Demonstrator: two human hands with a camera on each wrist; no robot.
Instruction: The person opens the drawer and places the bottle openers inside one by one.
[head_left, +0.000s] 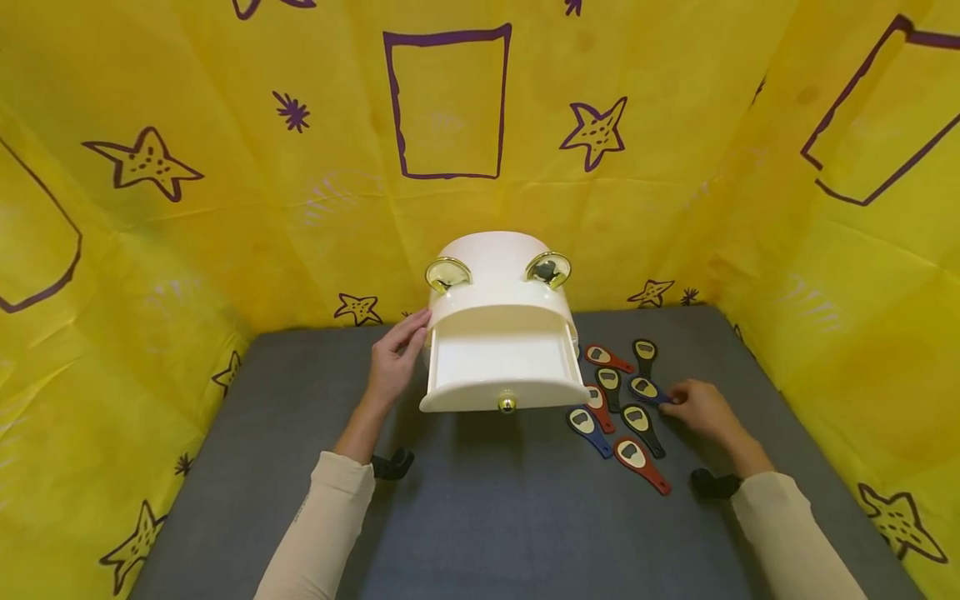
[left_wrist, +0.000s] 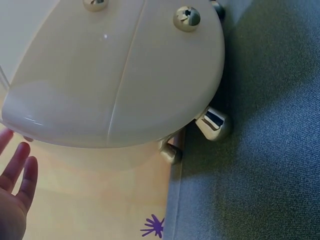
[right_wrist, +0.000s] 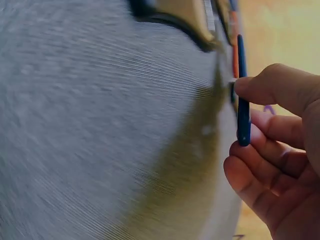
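Note:
A white rounded jewellery box (head_left: 495, 271) with gold-rimmed round fittings stands at the back of the table, its drawer (head_left: 465, 396) pulled out toward me. My left hand (head_left: 393, 364) rests its extended fingertips against the box's left side; in the left wrist view the fingers (left_wrist: 19, 162) lie right at the box's edge. To the right, my right hand (head_left: 703, 410) pinches the handle end of a blue bottle opener (head_left: 645, 389). Seen edge-on in the right wrist view, that opener (right_wrist: 243, 115) sits between thumb and fingers. Several red, black and blue openers lie beside it, including a red one (head_left: 642, 465).
A grey cloth covers the table (head_left: 480, 517). Yellow drapes (head_left: 337, 200) with purple drawings enclose it at the back and sides. A gold knob (head_left: 507, 404) sticks out from the drawer front. Short metallic feet (left_wrist: 214, 125) hold the box up.

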